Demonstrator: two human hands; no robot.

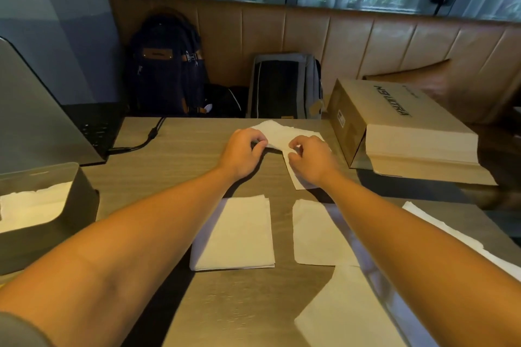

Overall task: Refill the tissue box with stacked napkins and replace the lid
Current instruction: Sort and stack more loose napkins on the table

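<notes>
Head view, looking down along your two bare forearms across a wood-grain desk [183,155].

At the far middle of the desk, your left grip [242,149] and right grip [310,160] meet on one crumpled white napkin [279,132]. Both have fingers curled in, pinching the napkin's near edge. The sheet fans out beyond your knuckles, and part of it lies under your right wrist.

Nearer you, between your forearms, a neat stack of napkins [236,234] lies flat, well apart from both grips. A single sheet [315,234] lies just to its right, and more loose sheets sit at the lower right.

The tissue box [84,214] stands open at the left edge, beside your left forearm, with white napkins already inside. I cannot pick out its lid.

Risks, as I judge them:
- The thin napkin may tear or crease if your two grips pull apart unevenly.
- Drawing your arms back low could sweep the stack or loose sheets out of line.
- Your left elbow could nudge the box.

A laptop [42,110] and a cardboard carton [394,121] flank the work area.
</notes>
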